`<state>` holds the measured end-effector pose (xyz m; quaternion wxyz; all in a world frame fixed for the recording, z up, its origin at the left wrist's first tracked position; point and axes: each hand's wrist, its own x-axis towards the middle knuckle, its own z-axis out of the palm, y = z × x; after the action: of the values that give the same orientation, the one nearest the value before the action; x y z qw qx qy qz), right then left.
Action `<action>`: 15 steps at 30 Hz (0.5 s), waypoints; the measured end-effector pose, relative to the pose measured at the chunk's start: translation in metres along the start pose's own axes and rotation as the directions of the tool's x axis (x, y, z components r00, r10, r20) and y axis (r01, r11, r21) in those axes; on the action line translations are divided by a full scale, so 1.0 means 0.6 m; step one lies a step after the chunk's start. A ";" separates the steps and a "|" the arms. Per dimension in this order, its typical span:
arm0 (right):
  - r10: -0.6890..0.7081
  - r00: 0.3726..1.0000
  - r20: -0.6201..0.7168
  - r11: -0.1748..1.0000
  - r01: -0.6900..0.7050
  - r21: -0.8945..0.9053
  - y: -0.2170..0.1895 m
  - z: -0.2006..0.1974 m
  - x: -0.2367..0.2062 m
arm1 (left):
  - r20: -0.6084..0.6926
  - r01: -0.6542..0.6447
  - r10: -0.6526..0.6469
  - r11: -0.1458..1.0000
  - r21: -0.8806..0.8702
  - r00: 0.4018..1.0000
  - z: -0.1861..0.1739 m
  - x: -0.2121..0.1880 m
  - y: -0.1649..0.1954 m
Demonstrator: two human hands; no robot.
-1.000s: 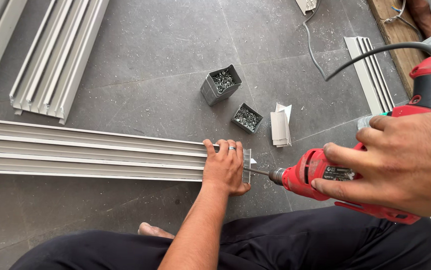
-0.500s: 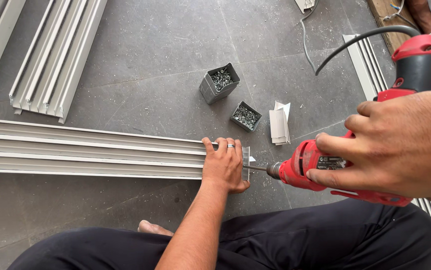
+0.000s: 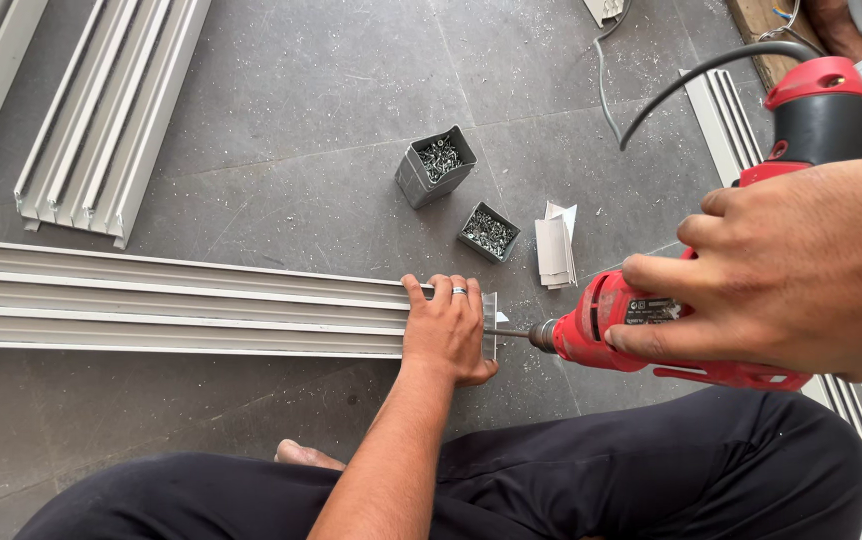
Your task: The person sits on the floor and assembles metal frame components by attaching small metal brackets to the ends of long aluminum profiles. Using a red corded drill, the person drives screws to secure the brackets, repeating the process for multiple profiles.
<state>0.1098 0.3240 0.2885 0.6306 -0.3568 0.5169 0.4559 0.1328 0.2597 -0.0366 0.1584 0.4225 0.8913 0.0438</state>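
My left hand (image 3: 446, 328) presses flat on the right end of a long pale aluminium track profile (image 3: 171, 300) lying on the grey floor. My right hand (image 3: 791, 270) grips a red corded power drill (image 3: 651, 325) held level. Its bit (image 3: 513, 335) points left and meets the end of the profile, just beside my left fingers. A ring shows on one left finger.
Two small open metal boxes of screws (image 3: 436, 165) (image 3: 489, 232) stand behind the profile end, beside a stack of small white brackets (image 3: 555, 248). More profiles (image 3: 111, 120) lie at upper left and a track (image 3: 726, 120) at right. My dark-trousered legs (image 3: 651, 480) and a bare foot lie below.
The drill and my right hand have shifted slightly left and up, bringing the bit against the profile end. My left hand has stayed on the profile.
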 end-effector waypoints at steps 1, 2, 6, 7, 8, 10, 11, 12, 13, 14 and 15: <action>0.008 1.000 -0.011 1.000 -0.008 0.023 -0.003 0.002 0.002 | -0.003 0.000 0.000 1.000 0.003 1.000 0.001 0.000 0.000; 0.017 1.000 -0.022 0.999 -0.016 0.047 -0.005 0.004 0.004 | -0.004 -0.002 0.002 1.000 0.005 1.000 0.002 -0.001 0.000; 0.081 0.993 -0.091 0.985 -0.067 0.156 -0.005 0.022 0.008 | -0.009 0.006 -0.007 1.000 -0.020 1.000 0.000 0.000 -0.002; 0.098 0.990 -0.097 0.979 -0.078 0.190 -0.006 0.027 0.010 | -0.010 0.008 -0.008 1.000 -0.022 1.000 -0.001 0.000 -0.002; 0.115 0.988 -0.102 0.971 -0.090 0.223 -0.007 0.031 0.011 | -0.012 0.008 -0.008 1.000 -0.025 1.000 -0.003 0.000 -0.001; 0.144 0.985 -0.098 0.949 -0.109 0.294 -0.011 0.040 0.013 | -0.010 0.012 -0.013 0.999 -0.031 1.000 -0.006 -0.001 0.000; 0.158 0.983 -0.098 0.937 -0.117 0.331 -0.014 0.044 0.013 | -0.011 0.013 -0.013 0.999 -0.032 1.000 -0.008 -0.002 0.001; 0.170 0.980 -0.106 0.924 -0.121 0.363 -0.015 0.049 0.011 | -0.004 0.013 -0.013 0.999 -0.031 1.000 -0.010 -0.001 0.001; 0.182 0.977 -0.112 0.911 -0.125 0.393 -0.017 0.053 0.010 | 0.003 0.013 -0.013 0.999 -0.032 1.000 -0.012 -0.002 0.002; 0.210 0.972 -0.108 0.896 -0.147 0.419 -0.020 0.056 0.011 | 0.012 0.013 -0.013 0.999 -0.030 1.000 -0.013 -0.003 0.002; 0.237 0.966 -0.102 0.880 -0.169 0.444 -0.024 0.059 0.012 | 0.013 0.014 -0.013 1.000 -0.025 1.000 -0.014 -0.003 0.002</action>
<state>0.1355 0.3534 0.2888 0.6008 -0.1860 0.6864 0.3651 0.1320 0.2597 -0.0278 0.1698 0.4147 0.8925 0.0513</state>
